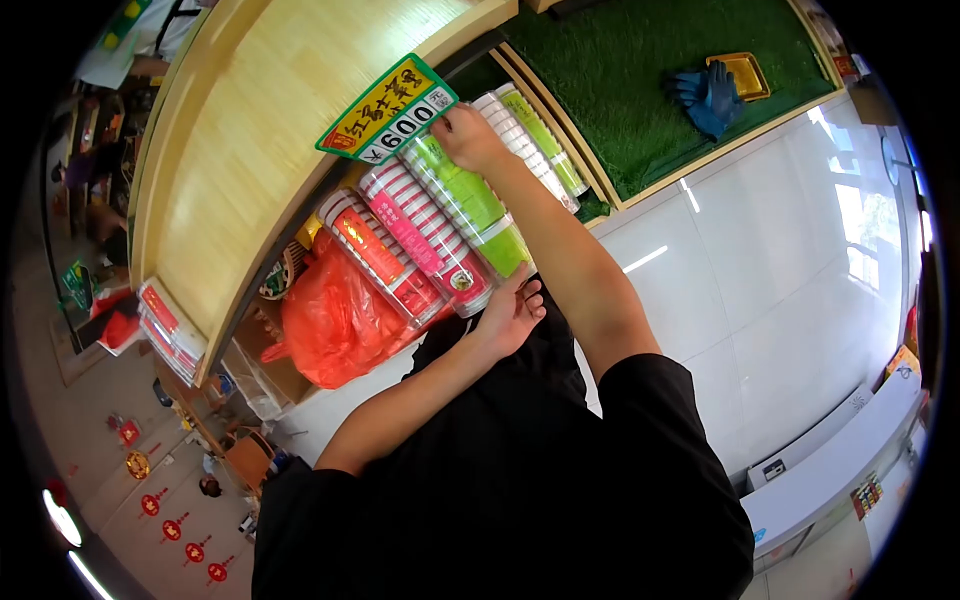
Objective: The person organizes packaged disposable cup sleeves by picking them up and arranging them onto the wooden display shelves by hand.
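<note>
The large green-labelled pack (pixel 455 185) is seen between the two hands, its long axis running slantwise from the far upper left towards the near lower right. At its far end the right hand (pixel 468 138) is placed, just beside the corner of the green-framed price sign (pixel 385 110); its fingers are curled narrow, but whether the sign, the pack or both are gripped cannot be told. By the near end the left hand (pixel 512 308) is found, palm turned up and fingers loosely bent, with nothing seen to be held — the thumb side is nearest the pack, though contact cannot be confirmed. From the left hand the pack extends away and up to the left; from the right hand it extends back towards the body. Roughly parallel to it, the pink-labelled pack (pixel 410 232) and the orange-labelled pack (pixel 368 243) are laid on its left, while a white pack (pixel 520 140) and a narrower green-labelled one (pixel 543 130) are laid on its right. White ringed contents are seen through the clear wrapping. A red plastic bag (pixel 335 310) is bunched beside the orange-labelled pack, its contents hidden. On the green turf (pixel 620 90), dark blue gloves (pixel 710 100) are set against a yellow tray (pixel 748 72) — beyond the wooden worktop (pixel 240 120).
</note>
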Motion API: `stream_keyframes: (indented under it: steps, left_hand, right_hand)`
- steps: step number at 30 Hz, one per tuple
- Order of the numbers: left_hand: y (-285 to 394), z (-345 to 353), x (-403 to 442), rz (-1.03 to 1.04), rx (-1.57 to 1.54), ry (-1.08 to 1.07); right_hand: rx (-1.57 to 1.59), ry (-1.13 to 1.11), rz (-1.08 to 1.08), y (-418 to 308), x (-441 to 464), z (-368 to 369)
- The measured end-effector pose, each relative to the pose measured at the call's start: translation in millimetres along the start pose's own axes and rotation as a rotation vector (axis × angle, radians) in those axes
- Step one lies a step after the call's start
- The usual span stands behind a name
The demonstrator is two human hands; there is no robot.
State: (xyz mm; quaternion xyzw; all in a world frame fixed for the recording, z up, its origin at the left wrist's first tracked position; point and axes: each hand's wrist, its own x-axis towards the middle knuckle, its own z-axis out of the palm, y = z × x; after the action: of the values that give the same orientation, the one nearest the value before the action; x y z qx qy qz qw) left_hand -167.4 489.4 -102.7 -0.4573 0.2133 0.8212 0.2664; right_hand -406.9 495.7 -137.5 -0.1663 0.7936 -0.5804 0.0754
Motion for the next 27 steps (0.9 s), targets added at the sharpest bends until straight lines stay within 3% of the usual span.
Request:
stream_keyframes:
  steps: [13, 16, 18, 22, 27]
  left_hand:
    - [0, 12, -5, 0.024, 0.057, -0.031]
    - [5, 4, -11, 0.014, 0.07, -0.138]
    - [11, -2, -14, -0.12, -0.124, -0.186]
    - [22, -16, -21, -0.228, -0.217, -0.163]
    - [36, -28, -36, -0.419, -0.377, -0.348]
  right_hand:
    - [-0.009, 0.042, -0.024, -6, -1, -5]
    - [-0.002, 0.01, -0.003, -6, -1, -4]
    - [-0.066, 0.043, -0.002, -6, -2, -3]
    - [-0.106, 0.141, -0.127, 1, -8, -2]
    - [-0.113, 0.202, -0.109, 6, -8, 3]
